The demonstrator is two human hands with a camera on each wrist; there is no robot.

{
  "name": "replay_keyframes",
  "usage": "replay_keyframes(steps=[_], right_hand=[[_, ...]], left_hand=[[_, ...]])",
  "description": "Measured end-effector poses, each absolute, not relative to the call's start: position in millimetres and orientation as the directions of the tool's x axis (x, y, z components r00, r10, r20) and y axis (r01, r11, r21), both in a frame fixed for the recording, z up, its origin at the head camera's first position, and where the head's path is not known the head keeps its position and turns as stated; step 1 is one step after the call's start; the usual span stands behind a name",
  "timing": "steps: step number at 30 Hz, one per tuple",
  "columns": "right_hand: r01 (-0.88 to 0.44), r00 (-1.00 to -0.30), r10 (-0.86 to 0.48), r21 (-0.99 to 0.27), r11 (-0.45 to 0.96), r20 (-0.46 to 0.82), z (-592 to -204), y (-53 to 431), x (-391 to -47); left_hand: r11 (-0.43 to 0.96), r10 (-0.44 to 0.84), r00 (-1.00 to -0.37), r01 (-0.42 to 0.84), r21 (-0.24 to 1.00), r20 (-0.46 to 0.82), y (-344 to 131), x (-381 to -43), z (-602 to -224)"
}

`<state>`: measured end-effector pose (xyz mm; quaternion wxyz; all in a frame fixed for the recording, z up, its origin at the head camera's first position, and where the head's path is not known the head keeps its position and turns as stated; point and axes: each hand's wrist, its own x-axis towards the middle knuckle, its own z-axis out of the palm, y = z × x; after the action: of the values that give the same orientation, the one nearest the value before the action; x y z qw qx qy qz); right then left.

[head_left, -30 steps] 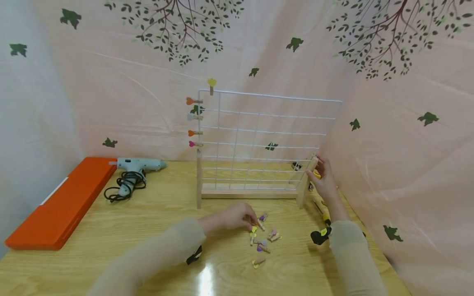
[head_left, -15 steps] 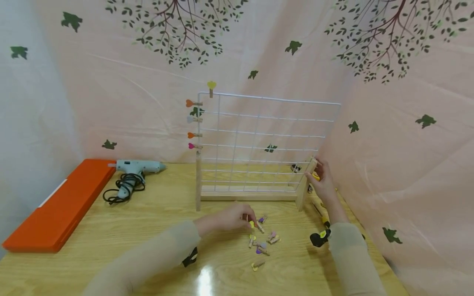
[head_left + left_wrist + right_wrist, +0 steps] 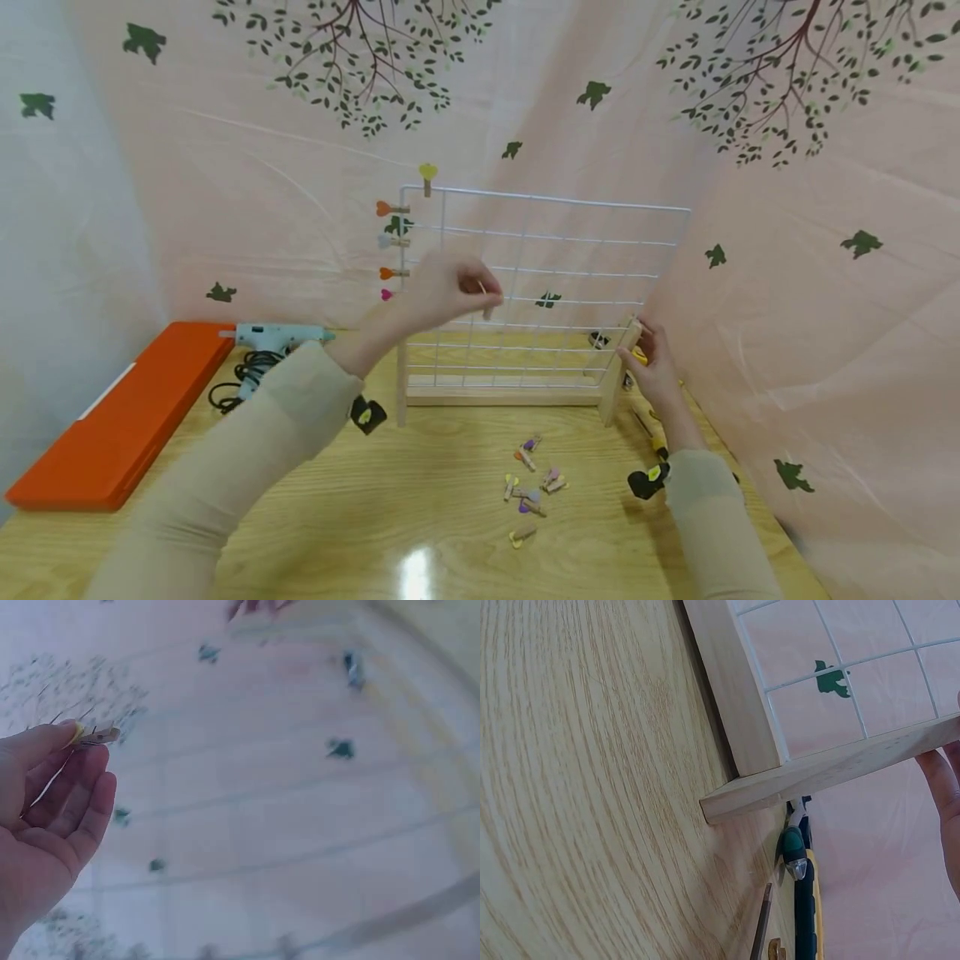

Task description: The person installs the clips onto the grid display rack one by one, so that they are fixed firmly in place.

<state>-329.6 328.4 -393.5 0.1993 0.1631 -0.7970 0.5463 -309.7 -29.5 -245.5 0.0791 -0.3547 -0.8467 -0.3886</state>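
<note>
Left grip (image 3: 444, 293) pinches a clip (image 3: 100, 736) before the grid (image 3: 551, 270); right grip (image 3: 657, 360) holds the right post (image 3: 612, 396); loose clips (image 3: 534, 507) lie nearer on the table (image 3: 337, 517).

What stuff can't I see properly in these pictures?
Head view: part of the glue gun, hidden by the left sleeve.
Left wrist view: the full shape of the held clip's yellow part, covered by the left hand; grey shapes along the bottom, too blurred to name.
Right wrist view: most of the right hand, cut off by the right edge; the metal rod's lower end, cut off by the bottom edge.
</note>
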Motion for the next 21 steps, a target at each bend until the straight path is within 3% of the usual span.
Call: replay_keyframes(steps=[5, 9, 15, 21], right_hand=[[-0.478, -0.868, -0.042, -0.81, 0.338, 0.495, -392.4, 329.3, -329.7], [-0.459, -0.879, -0.038, -0.82, 0.343, 0.476, -391.0, 329.3, -329.7], [-0.445, -0.885, -0.03, -0.824, 0.35, 0.465, -390.6, 328.1, -329.1], [-0.466, -0.876, -0.037, -0.821, 0.33, 0.482, -391.9, 327.0, -329.6]], left_hand=[[0.468, 0.391, -0.726, 0.686, 0.557, 0.566, -50.2, -320.1, -179.9], [0.478, 0.233, -0.716, 0.674, 0.564, 0.658, -60.1, -330.2, -151.2], [0.47, 0.114, -0.774, 0.594, 0.652, 0.623, -64.7, -345.9, -138.2], [0.48, 0.148, -0.816, 0.553, 0.681, 0.559, -64.5, -357.7, -139.6]])
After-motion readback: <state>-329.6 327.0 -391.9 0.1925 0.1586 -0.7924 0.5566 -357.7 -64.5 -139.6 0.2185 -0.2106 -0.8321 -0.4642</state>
